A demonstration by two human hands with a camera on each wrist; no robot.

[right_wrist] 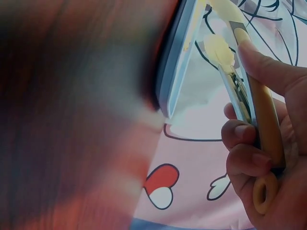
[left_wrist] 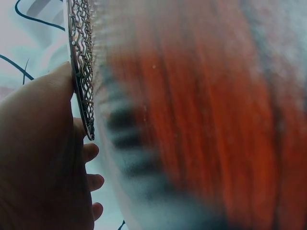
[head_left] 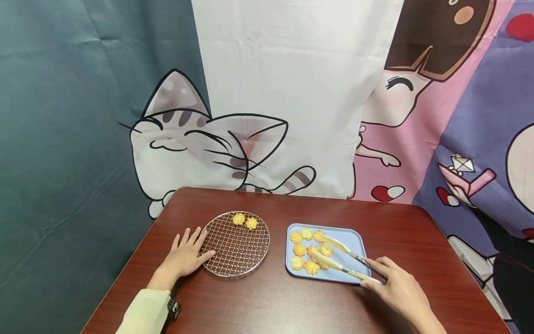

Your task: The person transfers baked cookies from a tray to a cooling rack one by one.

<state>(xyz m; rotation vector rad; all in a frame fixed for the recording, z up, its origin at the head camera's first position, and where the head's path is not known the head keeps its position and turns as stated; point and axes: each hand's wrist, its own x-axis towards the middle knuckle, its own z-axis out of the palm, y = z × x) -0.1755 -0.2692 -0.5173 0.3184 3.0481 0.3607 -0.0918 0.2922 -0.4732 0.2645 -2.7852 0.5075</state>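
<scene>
My left hand [head_left: 183, 258] lies with fingers spread at the left rim of a round wire cooling rack [head_left: 238, 246]. Its thumb reaches over the edge of the mesh. In the left wrist view, the rack [left_wrist: 81, 62] shows edge-on beside the hand [left_wrist: 43, 143]. Two yellow piped cookies [head_left: 238, 219] sit near the rack's far rim. On the right, my right hand [head_left: 398, 287] grips tongs [head_left: 327, 261], their pale tips spread over several cookies [head_left: 295, 237] on a blue tray [head_left: 354, 236]. The right wrist view shows fingers curled round the tongs' handle [right_wrist: 268, 124].
Rack and tray stand side by side on a dark red wooden table [head_left: 275, 301], with a gap between them. Behind the table's far edge hangs a cartoon-printed cloth [head_left: 292, 69]. A dark band [head_left: 174, 308] is on the left wrist.
</scene>
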